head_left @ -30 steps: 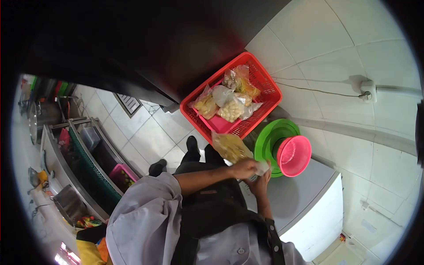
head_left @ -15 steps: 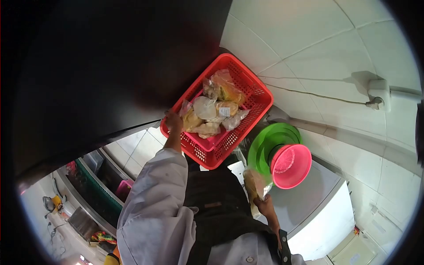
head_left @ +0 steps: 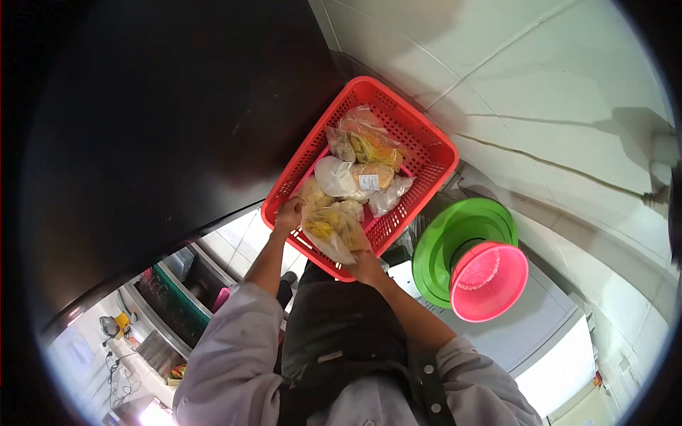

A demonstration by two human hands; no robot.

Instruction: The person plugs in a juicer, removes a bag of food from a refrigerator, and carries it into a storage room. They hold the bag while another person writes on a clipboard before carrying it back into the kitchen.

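Moved: right hand [head_left: 367,264] has carried 1 yellow-filled bag [head_left: 332,228] from beside the green bowl [head_left: 455,245] to the red basket [head_left: 362,167] rim, fingers closed on it; left hand [head_left: 289,213] grips that rim alongside.

Basket [head_left: 426,145] is crammed with bags [head_left: 355,177] past both hands; stacked bowls [head_left: 465,248] crowd the right, open air above.
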